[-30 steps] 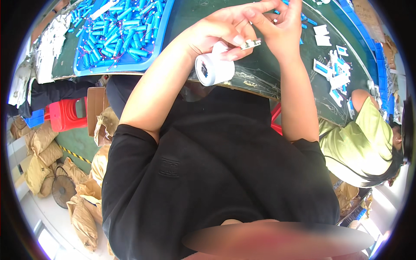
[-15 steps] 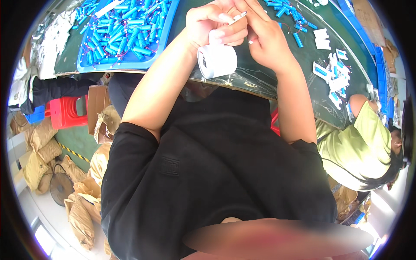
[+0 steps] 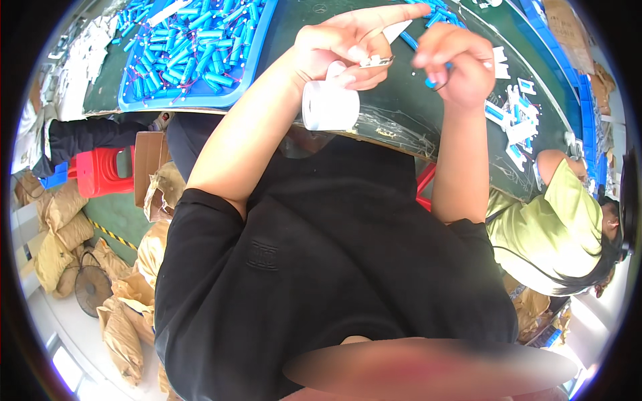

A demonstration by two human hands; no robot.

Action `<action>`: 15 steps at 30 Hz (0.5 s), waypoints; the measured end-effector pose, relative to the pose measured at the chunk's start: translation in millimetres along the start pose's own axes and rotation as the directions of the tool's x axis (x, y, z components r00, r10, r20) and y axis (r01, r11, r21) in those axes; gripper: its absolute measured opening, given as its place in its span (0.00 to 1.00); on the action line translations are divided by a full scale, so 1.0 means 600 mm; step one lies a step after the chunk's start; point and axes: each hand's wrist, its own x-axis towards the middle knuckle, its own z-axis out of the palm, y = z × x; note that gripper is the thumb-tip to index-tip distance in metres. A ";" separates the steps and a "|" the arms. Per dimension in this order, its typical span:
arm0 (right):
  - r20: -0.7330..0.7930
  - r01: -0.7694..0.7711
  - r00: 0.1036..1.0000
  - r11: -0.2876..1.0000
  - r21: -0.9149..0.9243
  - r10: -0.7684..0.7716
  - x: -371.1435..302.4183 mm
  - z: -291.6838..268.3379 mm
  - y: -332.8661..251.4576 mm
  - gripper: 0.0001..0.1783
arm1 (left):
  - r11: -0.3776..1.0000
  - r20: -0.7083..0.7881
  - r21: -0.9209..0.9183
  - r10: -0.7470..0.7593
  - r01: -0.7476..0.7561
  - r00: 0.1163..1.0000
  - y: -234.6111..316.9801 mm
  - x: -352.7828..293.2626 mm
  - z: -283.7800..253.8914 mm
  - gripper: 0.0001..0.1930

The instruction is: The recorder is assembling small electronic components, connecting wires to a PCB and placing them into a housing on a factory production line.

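Pinching a small flat piece (image 3: 376, 61) between its thumb and a finger, the left hand (image 3: 344, 53) is up over the edge of the table, with its pointing finger stretched out to the right. A white round thing (image 3: 331, 105), shaped like a short can, hangs just under this hand and touches its fingers. A thin white piece (image 3: 396, 30) sticks out by the same fingers.

The right hand (image 3: 461, 63) is apart from the left one. Its fingers are curled in and a bit blurry, and they hold a little blue tube (image 3: 430, 83) near the tips.

Past the hands, more loose blue tubes (image 3: 438, 13) lie on the green table (image 3: 287, 30). To the right is a messy pile of white parts (image 3: 518, 127), some with blue in them. To the left sits a blue tray (image 3: 167, 105) full of blue tubes with thin wires. Farther out, a person in a light green shirt (image 3: 558, 220) is on the right, and a red stool (image 3: 100, 177) is on the left.
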 end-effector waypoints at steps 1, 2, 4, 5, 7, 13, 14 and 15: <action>-0.092 0.060 0.995 0.983 0.171 -0.045 0.005 -0.001 0.002 0.18 | 1.000 0.000 -0.015 0.027 -0.027 1.000 0.002 0.001 0.004 0.56; -0.506 -0.056 0.853 0.986 0.157 0.129 0.020 0.049 -0.029 0.14 | 0.998 0.003 -0.037 0.051 -0.051 0.999 0.003 0.003 0.006 0.56; -0.465 -0.030 0.876 0.976 0.216 0.130 0.025 0.049 -0.020 0.18 | 0.999 -0.023 -0.021 0.048 -0.049 0.999 0.009 0.001 -0.003 0.60; -0.423 -0.003 0.898 0.961 0.276 0.124 0.032 0.054 -0.019 0.25 | 0.984 0.054 0.157 0.073 -0.081 0.996 0.011 0.000 -0.014 0.55; -0.629 -0.165 0.770 0.986 -0.036 0.106 0.028 0.065 -0.013 0.22 | 0.944 0.142 0.310 0.071 -0.113 0.987 0.011 -0.002 -0.019 0.53; -0.259 0.325 0.945 0.613 0.720 -0.197 0.027 0.031 0.090 0.26 | 0.960 0.127 0.275 0.021 -0.056 0.992 0.010 -0.002 -0.008 0.53; -0.256 0.316 0.949 0.603 0.732 -0.186 0.034 0.048 0.066 0.26 | 0.958 0.122 0.280 0.029 -0.062 0.992 0.011 -0.009 -0.005 0.54; -0.297 0.057 0.952 0.916 0.398 0.070 0.034 0.079 0.012 0.27 | 0.957 0.119 0.284 0.032 -0.065 0.992 0.013 -0.014 -0.004 0.54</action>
